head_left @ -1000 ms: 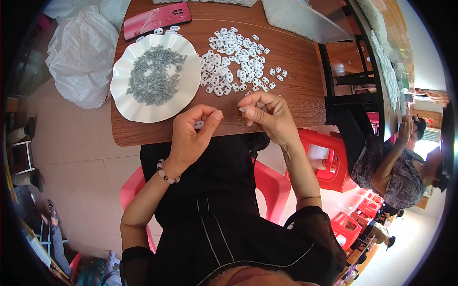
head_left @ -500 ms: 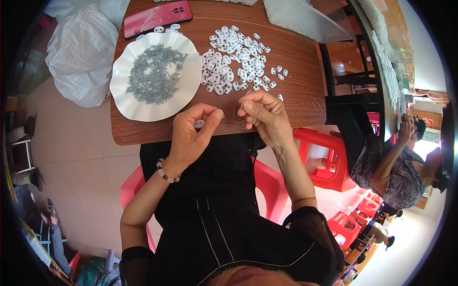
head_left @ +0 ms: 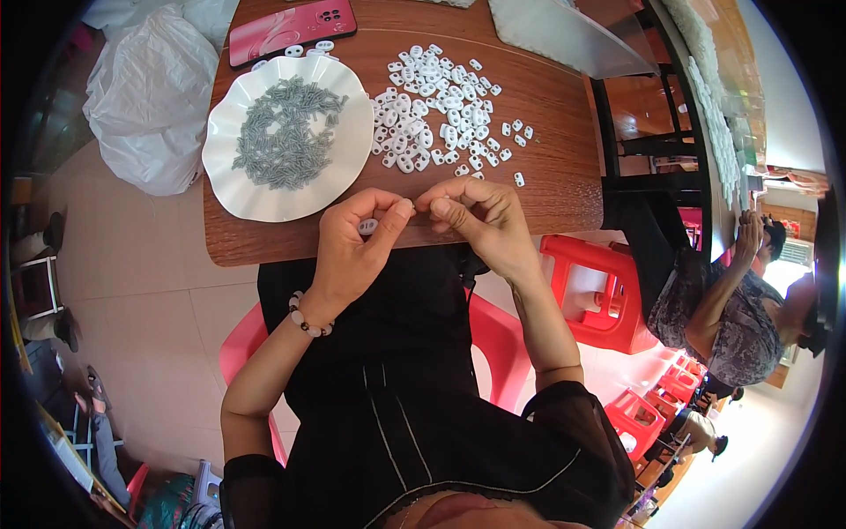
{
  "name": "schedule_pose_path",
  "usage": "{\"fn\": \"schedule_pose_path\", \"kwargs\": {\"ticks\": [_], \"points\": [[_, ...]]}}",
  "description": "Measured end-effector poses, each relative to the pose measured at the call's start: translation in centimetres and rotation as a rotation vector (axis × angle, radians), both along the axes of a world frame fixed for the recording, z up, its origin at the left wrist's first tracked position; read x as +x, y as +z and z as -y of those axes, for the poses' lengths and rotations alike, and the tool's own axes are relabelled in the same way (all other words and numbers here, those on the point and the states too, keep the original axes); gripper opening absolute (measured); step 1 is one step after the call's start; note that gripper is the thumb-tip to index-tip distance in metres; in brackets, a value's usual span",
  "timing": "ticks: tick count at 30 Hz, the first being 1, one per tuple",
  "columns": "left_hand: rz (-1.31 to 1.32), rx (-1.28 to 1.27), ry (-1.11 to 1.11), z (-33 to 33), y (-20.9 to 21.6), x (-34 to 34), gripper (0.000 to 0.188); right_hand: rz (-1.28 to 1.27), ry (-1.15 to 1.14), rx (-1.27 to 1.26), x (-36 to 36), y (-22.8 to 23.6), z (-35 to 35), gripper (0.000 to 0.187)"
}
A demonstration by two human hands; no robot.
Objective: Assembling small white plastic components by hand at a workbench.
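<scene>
Piece [head_left: 367, 227], white, oval, two-holed: sitting in the left hand [head_left: 351, 249], tucked in the curled fingers beside the thumb, near the front edge of the wooden bench [head_left: 557, 97]; left grip: closing on this piece, and also pinching with thumb and forefinger at something too small to identify; right grip, at the right hand [head_left: 493, 225]: holding thumb and forefinger close together just beside the left fingertips; whether gripping anything there, cannot tell.

Handling: probably being light and stiff, seemingly hard plastic with a smooth, slightly slippery face; best taking hold by the two long rims, leaving both holes uncovered; likely tolerating a firm pinch, though perhaps flicking away under off-centre pressure; similar white pieces [head_left: 425, 137]: lying loose in a heap beyond the hands; grey tubular beads [head_left: 286, 145]: resting in the white fluted plate [head_left: 231, 189] left of the heap, looking thin, glassy and likely more fragile; pink phone [head_left: 295, 33]: lying behind the plate.

Differences from half a second ago: now placing right fingertips next to the left ones, instead of holding clearly apart; keeping left hand and piece almost unchanged in position.
</scene>
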State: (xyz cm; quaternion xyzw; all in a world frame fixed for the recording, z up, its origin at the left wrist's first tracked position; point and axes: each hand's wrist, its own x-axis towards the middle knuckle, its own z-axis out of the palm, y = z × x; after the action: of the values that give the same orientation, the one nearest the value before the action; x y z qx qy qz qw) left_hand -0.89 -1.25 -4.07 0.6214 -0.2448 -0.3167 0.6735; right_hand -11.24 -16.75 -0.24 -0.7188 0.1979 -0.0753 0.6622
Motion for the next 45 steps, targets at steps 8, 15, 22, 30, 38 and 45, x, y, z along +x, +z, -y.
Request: {"fn": "schedule_pose_path", "kwargs": {"ticks": [8, 15, 22, 30, 38, 45], "points": [[-0.021, 0.0, -0.008, -0.1, 0.1, 0.0, 0.017, -0.04, -0.045, -0.042, -0.1, 0.3, 0.1, 0.02], [-0.007, 0.0, -0.005, 0.0, 0.3, -0.1, 0.018, -0.091, -0.124, 0.046, -0.3, 0.2, 0.9, 0.024], [0.02, -0.014, 0.008, 0.1, 0.2, 0.0, 0.018, -0.093, -0.222, 0.154, -0.4, -0.1, 1.1, 0.018], [0.01, -0.016, -0.001, 0.0, 0.3, 0.0, 0.018, -0.108, -0.172, 0.169, -0.5, -0.4, 0.7, 0.017], [0.042, -0.04, -0.004, -0.1, 0.1, 0.0, 0.02, -0.114, -0.191, 0.178, -0.3, -0.1, -0.1, 0.021], [0.048, -0.022, -0.038, -0.2, 0.1, -0.1, 0.019, -0.149, -0.094, 0.261, -0.8, 0.2, -0.2, 0.014]]}}
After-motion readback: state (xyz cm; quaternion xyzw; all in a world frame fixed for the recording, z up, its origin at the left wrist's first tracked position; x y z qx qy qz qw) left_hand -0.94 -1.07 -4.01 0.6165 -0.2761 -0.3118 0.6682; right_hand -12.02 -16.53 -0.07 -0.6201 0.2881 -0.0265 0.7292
